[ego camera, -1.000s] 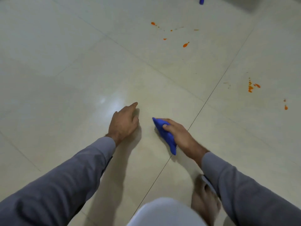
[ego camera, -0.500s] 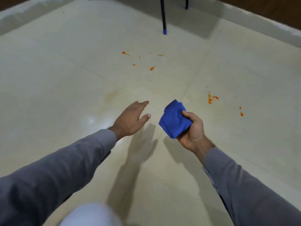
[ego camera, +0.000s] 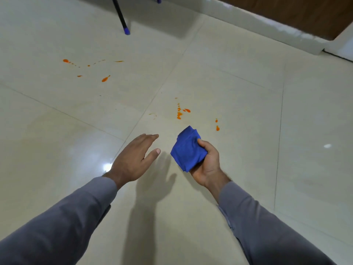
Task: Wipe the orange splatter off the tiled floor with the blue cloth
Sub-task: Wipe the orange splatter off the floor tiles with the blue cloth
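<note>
Right grip [ego camera: 207,159] curled round bunched blue cloth [ego camera: 188,150], held off tiled floor [ego camera: 248,111] | left grip [ego camera: 133,159] flat, empty | nearest orange splatter [ego camera: 179,113] just beyond cloth, second patch farther left | progress: both unwiped.

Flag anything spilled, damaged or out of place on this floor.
Orange splatter marks the pale tiled floor in two patches: drops near the chair leg around, and more just beyond the blue cloth at. Nothing looks damaged.

Blue cloth [ego camera: 188,150]; orange splatter [ego camera: 180,111]; cream floor [ego camera: 238,104]; grey sleeves [ego camera: 267,226].
</note>
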